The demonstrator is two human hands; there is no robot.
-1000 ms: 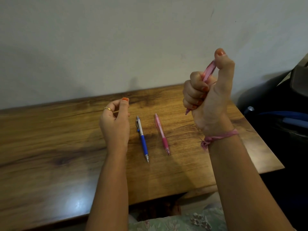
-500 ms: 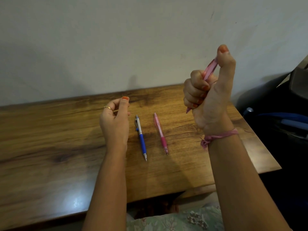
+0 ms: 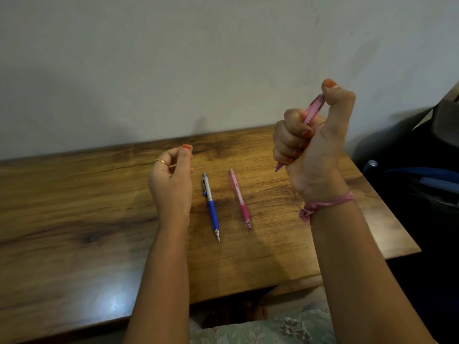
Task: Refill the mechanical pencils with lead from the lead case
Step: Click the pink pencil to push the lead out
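Observation:
My right hand (image 3: 313, 145) grips a pink mechanical pencil (image 3: 313, 108) in a fist, held upright above the table. The thumb presses on its top end and the tip pokes out below the fist. My left hand (image 3: 171, 180) hovers over the wooden table (image 3: 74, 219), thumb against curled fingers, pinching a thin pale sliver that I cannot identify. Between the hands, a blue and silver mechanical pencil (image 3: 210, 206) and a second pink mechanical pencil (image 3: 239, 198) lie side by side with their tips toward me. No lead case shows.
A plain wall stands right behind the table. A dark bag with blue parts (image 3: 417, 180) sits off the table's right edge. Floral cloth on my lap (image 3: 273, 328) shows below the front edge.
My right thumb has come down on the top end of the held pink pencil. The left hand and the two pencils on the table have stayed put.

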